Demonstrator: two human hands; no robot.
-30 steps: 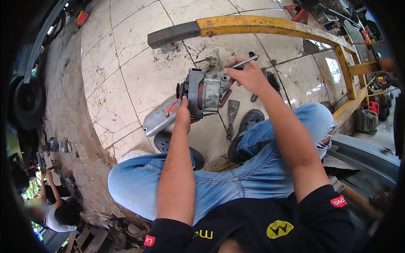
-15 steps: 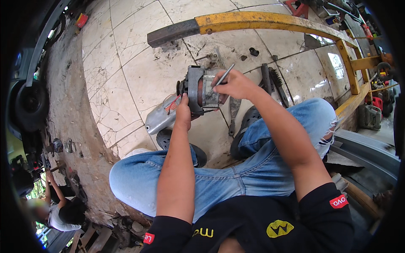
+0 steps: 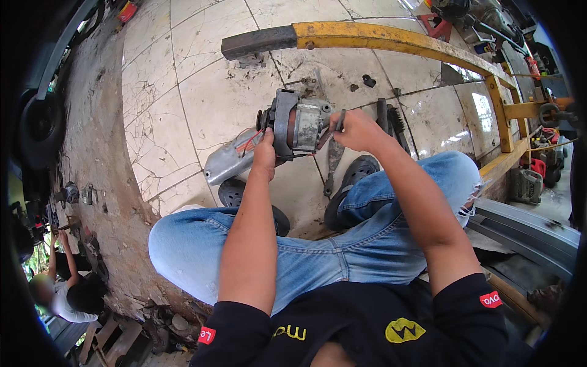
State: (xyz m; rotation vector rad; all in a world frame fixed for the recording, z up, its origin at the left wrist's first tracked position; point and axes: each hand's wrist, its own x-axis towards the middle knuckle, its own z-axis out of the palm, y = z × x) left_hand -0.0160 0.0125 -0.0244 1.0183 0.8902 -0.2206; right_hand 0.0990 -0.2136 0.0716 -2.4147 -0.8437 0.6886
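Note:
My left hand (image 3: 265,156) is closed on the near left side of an alternator (image 3: 312,128), a grey metal body with a dark pulley at its left end and a reddish-brown band around the middle. Closed fingers of my right hand (image 3: 358,130) grip a slim metal tool (image 3: 340,120) just off the alternator's right end; its exact kind does not show. Under the alternator to the left lies a silver metal cylinder (image 3: 227,162), with red wires (image 3: 249,144) beside it. A long flat metal tool (image 3: 333,162) rests on the tiles near my shoe.
A yellow steel frame (image 3: 379,38) arches across the far side and down the right. A wire brush (image 3: 398,125) lies right of my right hand. Small dark parts (image 3: 368,80) sit on the tiled floor. Another person (image 3: 73,296) works at the far left.
My right hand has drawn right, off the alternator's body to its end, and the tool in it has turned more upright. The left hand still holds the alternator.

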